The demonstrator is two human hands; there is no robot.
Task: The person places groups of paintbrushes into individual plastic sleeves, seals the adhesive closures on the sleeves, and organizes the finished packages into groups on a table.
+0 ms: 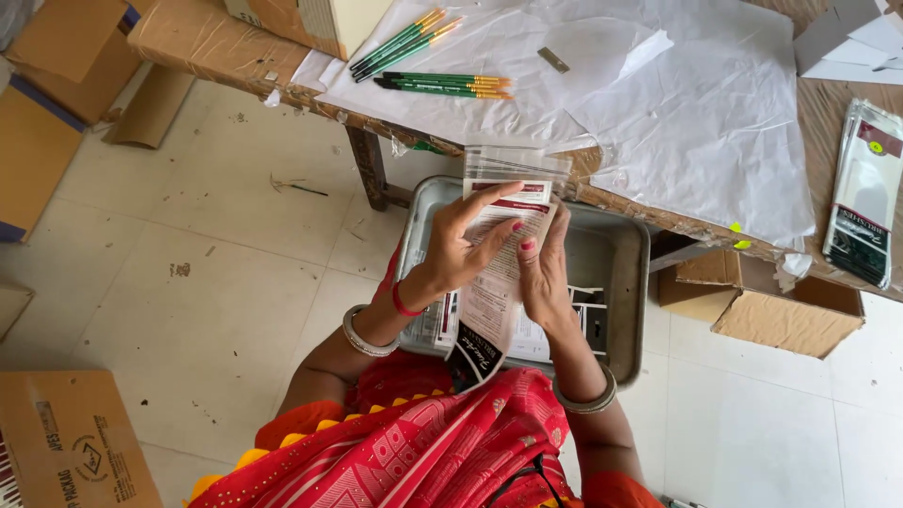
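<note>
Nearest the camera, a red patterned garment [451,452] covers the lap. Above it, the left hand [461,249] and the right hand [544,273] grip a stack of long printed card inserts in clear plastic sleeves [499,263]. Left fingers are partly spread across the front of the stack, thumb behind; right fingers are curled along its right edge. The stack is upright over a grey rectangular metal tray [616,282] holding more inserts. Beyond, a wooden table [828,113] carries white paper sheets [696,103] and green-handled paintbrushes [442,85]. A brown cardboard box [781,315] stands right of the tray.
</note>
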